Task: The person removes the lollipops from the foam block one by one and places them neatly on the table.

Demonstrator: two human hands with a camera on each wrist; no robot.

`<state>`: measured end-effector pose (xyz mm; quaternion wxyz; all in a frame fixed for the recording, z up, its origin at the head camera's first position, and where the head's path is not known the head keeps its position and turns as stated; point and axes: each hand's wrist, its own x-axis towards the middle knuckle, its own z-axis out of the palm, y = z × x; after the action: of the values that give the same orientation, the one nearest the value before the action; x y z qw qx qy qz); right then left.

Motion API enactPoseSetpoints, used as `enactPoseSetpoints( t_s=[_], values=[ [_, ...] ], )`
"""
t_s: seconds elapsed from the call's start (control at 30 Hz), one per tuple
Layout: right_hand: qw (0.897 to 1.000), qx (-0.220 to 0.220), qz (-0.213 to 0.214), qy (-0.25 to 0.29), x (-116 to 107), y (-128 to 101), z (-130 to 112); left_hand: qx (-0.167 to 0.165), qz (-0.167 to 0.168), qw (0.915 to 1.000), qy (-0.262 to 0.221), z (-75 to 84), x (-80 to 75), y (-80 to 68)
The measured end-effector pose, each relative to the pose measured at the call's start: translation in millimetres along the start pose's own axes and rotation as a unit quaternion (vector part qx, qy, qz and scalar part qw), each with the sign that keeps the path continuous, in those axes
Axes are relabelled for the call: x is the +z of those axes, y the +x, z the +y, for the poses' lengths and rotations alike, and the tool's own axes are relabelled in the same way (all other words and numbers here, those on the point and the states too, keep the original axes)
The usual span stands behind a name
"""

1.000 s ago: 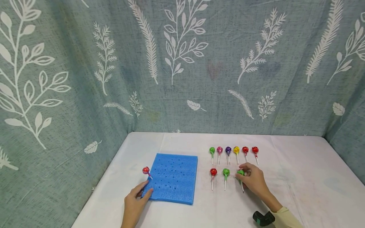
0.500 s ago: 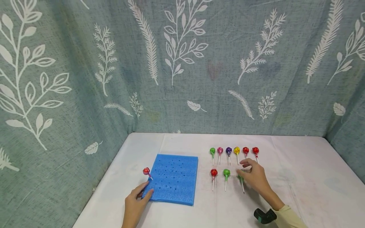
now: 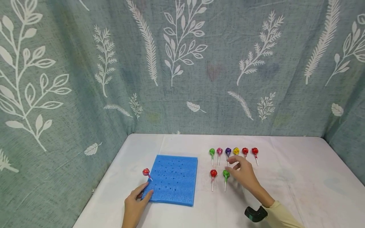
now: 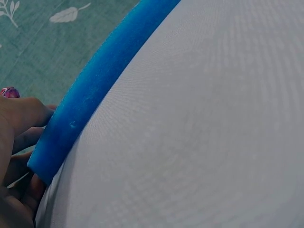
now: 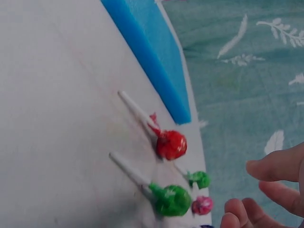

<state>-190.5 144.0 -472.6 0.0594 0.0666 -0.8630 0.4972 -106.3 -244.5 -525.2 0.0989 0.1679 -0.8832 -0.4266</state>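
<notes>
A blue foam board (image 3: 174,177) with rows of small holes lies on the table. My left hand (image 3: 134,202) grips its near left corner, fingers and thumb around the edge; the left wrist view shows the hand (image 4: 21,142) at the corner too. A red lollipop (image 3: 146,171) stands at the board's left edge, tilted. On the right, my right hand (image 3: 243,174) hovers above the front row of lollipops, fingers relaxed and holding nothing. Beside its fingertips lies a green lollipop (image 3: 226,174), with a red lollipop (image 3: 213,173) to the left. Another green lollipop is mostly hidden beneath the hand.
Behind, a back row holds green (image 3: 212,151), pink (image 3: 219,151), purple (image 3: 228,151), yellow (image 3: 236,150) and red lollipops (image 3: 254,150). A white cloth covers the table (image 3: 308,171). A patterned curtain (image 3: 216,104) hangs around it. A dark device (image 3: 256,214) sits at the right wrist.
My right hand has let go of the rightmost green lollipop in the front row, lifted off and moved left towards the middle green one. The left hand has stayed at the board's corner.
</notes>
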Motion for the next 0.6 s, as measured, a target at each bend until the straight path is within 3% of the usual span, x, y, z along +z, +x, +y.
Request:
enactPoseSetpoints(
  t_s=[0.37, 0.6],
  values=[
    [0.999, -0.021, -0.027, 0.039, 20, 3, -25, -0.002, -0.002, 1.0000, 0.006, -4.2, 0.8, 1.8],
    [0.998, -0.025, -0.024, 0.047, 36, 5, -40, 0.002, -0.002, 1.0000, 0.000, -3.9, 0.9, 1.5]
  ],
)
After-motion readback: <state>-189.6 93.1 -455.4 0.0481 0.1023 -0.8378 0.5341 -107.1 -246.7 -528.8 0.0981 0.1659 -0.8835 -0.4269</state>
